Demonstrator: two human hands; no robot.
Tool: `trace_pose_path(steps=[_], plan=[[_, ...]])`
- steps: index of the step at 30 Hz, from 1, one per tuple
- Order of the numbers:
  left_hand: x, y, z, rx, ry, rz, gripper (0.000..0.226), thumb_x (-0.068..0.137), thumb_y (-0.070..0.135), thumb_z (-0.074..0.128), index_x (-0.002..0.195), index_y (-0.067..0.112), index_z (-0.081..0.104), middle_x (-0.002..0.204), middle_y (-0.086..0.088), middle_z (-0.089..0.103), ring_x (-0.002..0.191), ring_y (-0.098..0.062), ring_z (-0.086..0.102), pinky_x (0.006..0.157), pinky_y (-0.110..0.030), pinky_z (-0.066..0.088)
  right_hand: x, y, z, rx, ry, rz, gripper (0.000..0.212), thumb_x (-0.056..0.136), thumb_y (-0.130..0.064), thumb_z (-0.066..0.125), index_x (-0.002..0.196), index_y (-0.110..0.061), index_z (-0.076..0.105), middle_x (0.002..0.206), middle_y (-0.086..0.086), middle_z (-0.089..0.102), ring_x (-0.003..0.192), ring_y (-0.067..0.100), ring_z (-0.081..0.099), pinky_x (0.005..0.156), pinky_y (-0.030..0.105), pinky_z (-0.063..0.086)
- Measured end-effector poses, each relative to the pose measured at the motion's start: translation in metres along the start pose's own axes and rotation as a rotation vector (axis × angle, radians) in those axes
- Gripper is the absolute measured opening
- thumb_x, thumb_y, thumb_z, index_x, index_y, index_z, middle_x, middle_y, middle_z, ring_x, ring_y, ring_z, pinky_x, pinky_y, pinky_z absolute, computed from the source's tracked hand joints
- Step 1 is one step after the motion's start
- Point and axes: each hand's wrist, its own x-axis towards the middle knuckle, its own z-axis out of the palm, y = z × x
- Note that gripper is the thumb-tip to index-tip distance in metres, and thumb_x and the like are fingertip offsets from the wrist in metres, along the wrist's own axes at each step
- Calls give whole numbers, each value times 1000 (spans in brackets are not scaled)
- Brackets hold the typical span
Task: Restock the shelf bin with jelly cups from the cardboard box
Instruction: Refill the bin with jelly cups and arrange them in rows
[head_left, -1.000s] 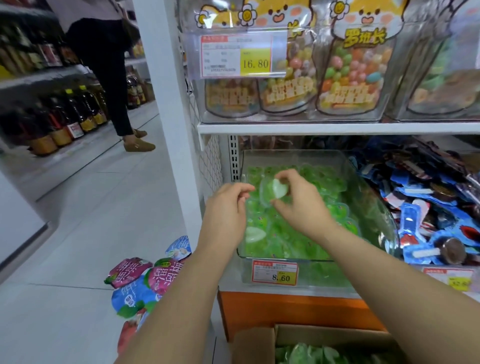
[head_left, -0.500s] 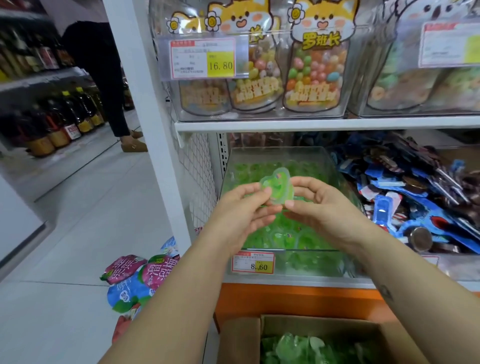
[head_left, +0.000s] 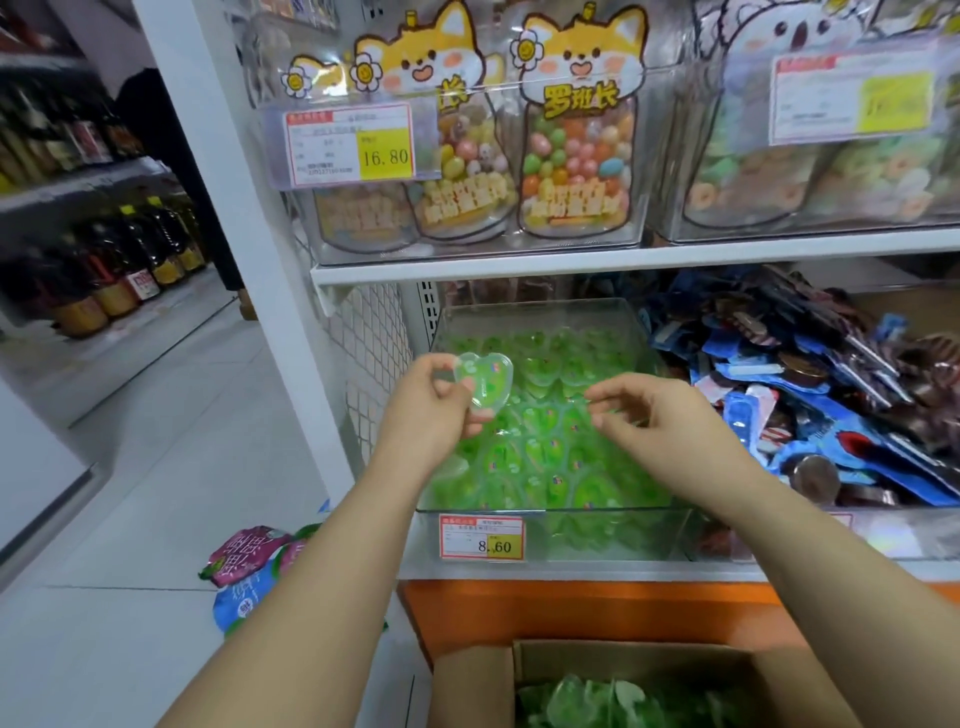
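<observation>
My left hand (head_left: 434, 415) pinches one heart-shaped jelly cup (head_left: 483, 383) by its stiff rim over the bin (head_left: 540, 512), right hand (head_left: 660, 415) loosely spread; light, slick, film lid probably puncturable.

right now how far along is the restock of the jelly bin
Done: the clear plastic shelf bin already holds many green heart-shaped jelly cups. In hand: the left hand holds one clear heart-shaped jelly cup over the bin; the right hand looks empty, fingers loosely curled. Left: the brown cardboard box below still shows green cups inside.
</observation>
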Motion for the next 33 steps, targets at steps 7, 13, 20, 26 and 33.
trace_pose_path(steps=[7,13,20,26,33], plan=[[15,-2,8,116,-207,11,24,100,11,42,108,28,56,94,-4,54,67,-11,56,71,-30,55,8,-6,3,11,113,-16,24,86,-22,66,110,-25,63,86,-17,62,68,6,52,64,6,38],[6,-11,5,385,-588,245,32,96,22,53,91,49,67,97,-18,67,67,-15,48,64,-28,44,7,-14,10,218,-217,96,8,84,-24,69,86,-17,67,57,-8,59,52,5,56,56,21,45],[-4,-13,15,-6,-159,124,8,90,18,61,95,24,61,75,6,55,58,-4,53,61,-20,49,6,-17,18,479,-117,274,9,86,-6,65,77,-8,65,54,-1,63,49,6,60,52,15,50],[-9,-12,20,13,-162,-19,17,94,5,52,106,16,48,78,0,58,64,-10,61,66,-26,53,8,-15,33,476,16,304,3,87,-7,64,86,-8,66,58,-2,67,58,10,65,61,22,53],[59,-18,36,66,66,-165,30,100,5,39,126,9,54,115,-15,57,59,-13,54,83,-42,56,3,2,1,-465,223,70,34,82,-34,68,115,-26,65,120,-4,62,120,21,43,98,35,34]])
